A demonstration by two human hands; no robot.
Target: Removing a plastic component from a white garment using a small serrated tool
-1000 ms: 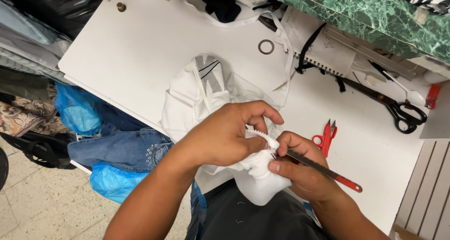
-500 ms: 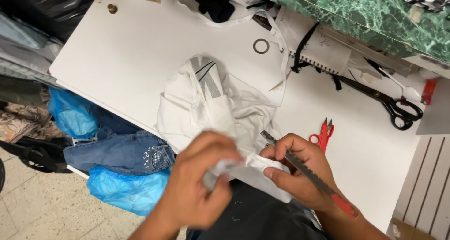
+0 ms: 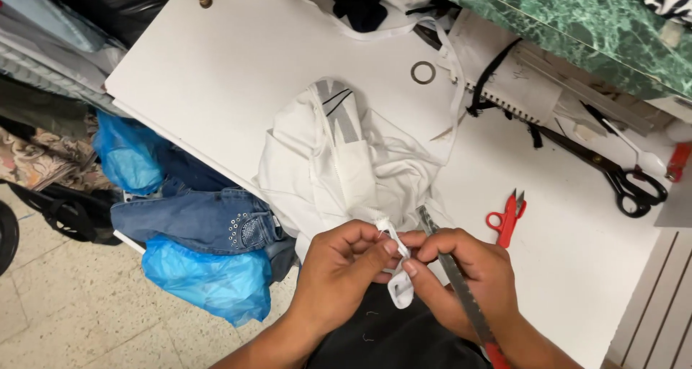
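The left hand (image 3: 339, 268) is coming in from the lower edge, its forearm rising toward the middle, and its fingers are curling closed. The thumb and first finger are pinching a narrow white strap (image 3: 395, 257) that belongs to the white garment (image 3: 339, 160). The right hand (image 3: 465, 279) is sitting just beside it, also closed, and its fingertips are touching the same strap from the other side, so the two hands are meeting on it. The right hand is also gripping a thin grey metal tool (image 3: 450, 272) with a red handle; the tool is running diagonally across the palm, with its tip pointing up past the fingers toward the garment. A loop of the strap is hanging down below the fingers, over dark cloth near the person's body.

The garment is lying crumpled on the white table (image 3: 216, 73), directly above the hands, and its lower edge is reaching them. Small red snips (image 3: 507, 219) are lying on the table to the right of the hands, apart from them.
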